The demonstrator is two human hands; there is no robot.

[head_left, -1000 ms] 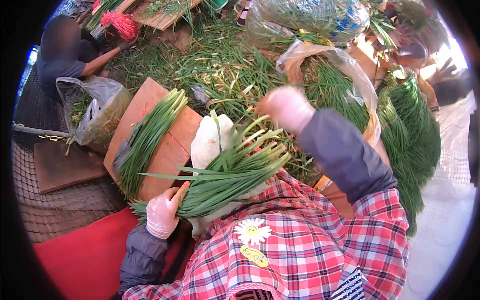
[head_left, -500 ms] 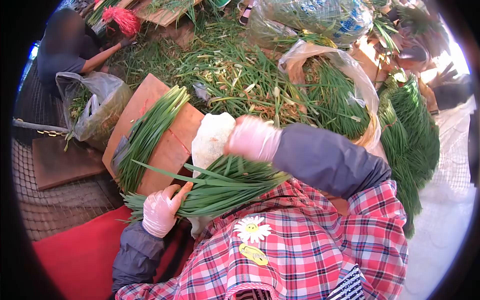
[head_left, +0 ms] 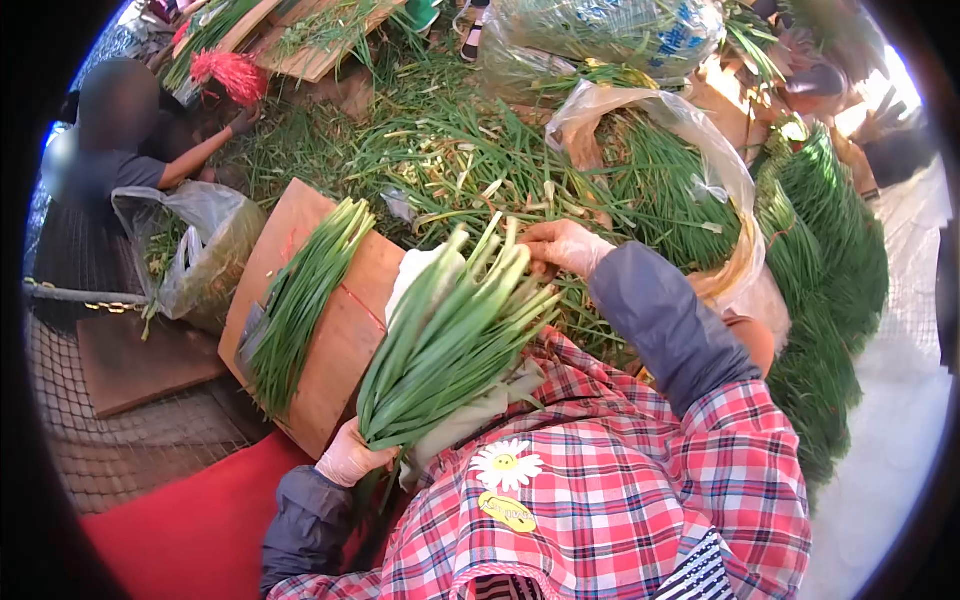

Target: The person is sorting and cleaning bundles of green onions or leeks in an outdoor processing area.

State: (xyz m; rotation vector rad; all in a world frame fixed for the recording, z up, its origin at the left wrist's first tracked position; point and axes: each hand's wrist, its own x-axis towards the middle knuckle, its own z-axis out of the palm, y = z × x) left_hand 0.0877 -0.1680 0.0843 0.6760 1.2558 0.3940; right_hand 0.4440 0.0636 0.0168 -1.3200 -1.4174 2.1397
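A loose bunch of garlic chives [head_left: 440, 345], with flat green leaves and pale stem ends, lies fanned across my lap. The stem ends point up and away from me. Wrapped round the leaf-tip end is my left hand [head_left: 357, 455], in a thin whitish glove. My right hand [head_left: 566, 247], gloved the same way, is at the stem ends with its fingers curled together; whatever they pinch is too small to make out. Beyond the bunch, partly covered by it, shows a white cloth [head_left: 408, 280]. A second, neater bunch of chives [head_left: 310, 305] rests on a brown board [head_left: 345, 345] to the left.
Plant trimmings [head_left: 450, 165] cover the ground ahead. An open plastic bag of chives [head_left: 660, 190] stands ahead right, with large tied bundles [head_left: 825, 300] beyond. At left are a clear plastic bag [head_left: 200, 245] and a co-worker [head_left: 120, 130] near red strings [head_left: 230, 77].
The bunch has turned from lying crosswise to pointing its stem ends away from me. My right hand has moved right and forward to those ends; my left hand has shifted slightly toward me.
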